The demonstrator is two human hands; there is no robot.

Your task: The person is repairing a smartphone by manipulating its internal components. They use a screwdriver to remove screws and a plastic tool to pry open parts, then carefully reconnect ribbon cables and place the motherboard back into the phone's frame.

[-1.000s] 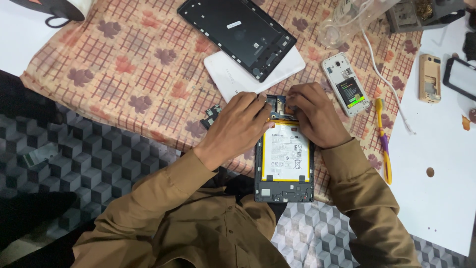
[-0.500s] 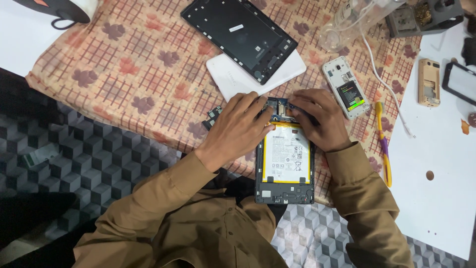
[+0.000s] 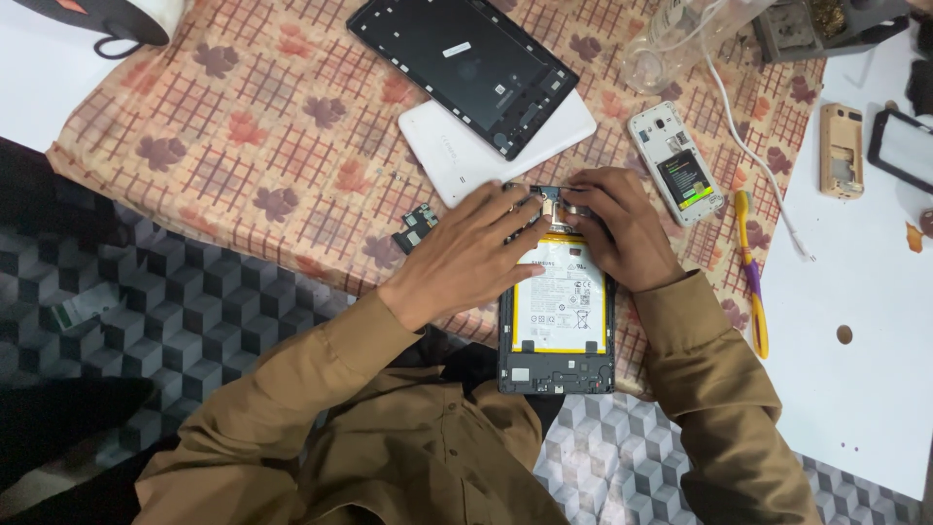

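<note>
The tablet (image 3: 556, 311) lies opened (back cover off, battery (image 3: 562, 303) exposed and in place) on the cloth-covered worktop (image 3: 194, 146). The left hand (image 3: 476, 255) rests flat on its top edge; the right hand (image 3: 622, 228), fingers curled, presses there, apparently holding nothing.

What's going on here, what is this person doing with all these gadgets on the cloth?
A person in a brown shirt is working on an opened tablet whose back is off, so its yellow-edged battery shows. The left hand and the right hand both press on the tablet's top end. It lies on a patterned cloth. Nearby lie a black back cover on a white tablet, an opened phone and a yellow and purple tool.
</note>
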